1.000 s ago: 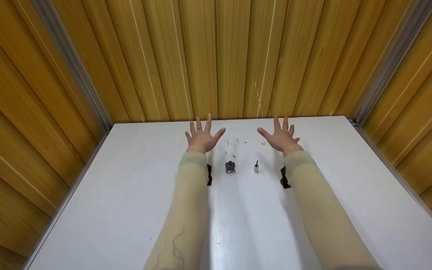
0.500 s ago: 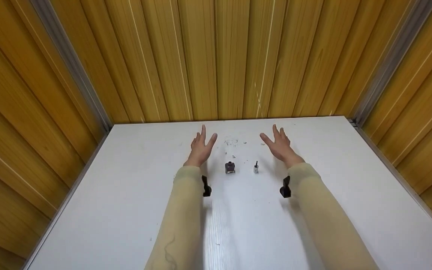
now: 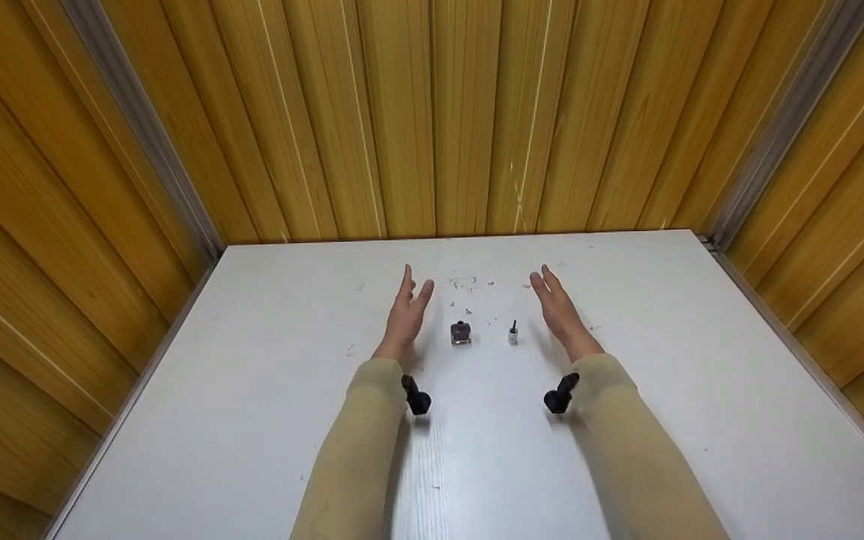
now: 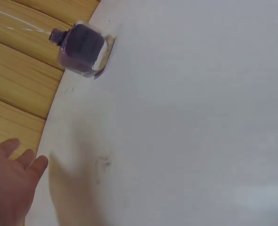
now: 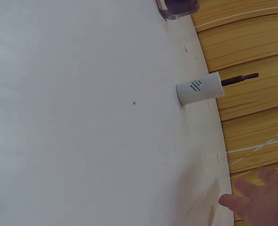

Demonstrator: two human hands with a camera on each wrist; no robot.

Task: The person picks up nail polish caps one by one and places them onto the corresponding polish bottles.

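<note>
An uncapped nail polish bottle with dark purple polish stands upright on the white table, its bare neck showing in the left wrist view. To its right the white cap stands with its dark brush pointing up; dark slanted marks show on the cap's side. My left hand is left of the bottle, fingers extended and touching nothing. On the cap's right side, my right hand has its fingers extended too and holds nothing. Both palms face inward, toward the bottle and cap.
The white table carries small dark smudges behind the bottle. Wood-patterned panels enclose the back and sides. A small black camera sits at the left wrist, another black camera at the right.
Both hands have drawn back toward the person and turned from spread, palms-down to palms facing each other, fingers closer together. The bottle and the cap stay where they were.
</note>
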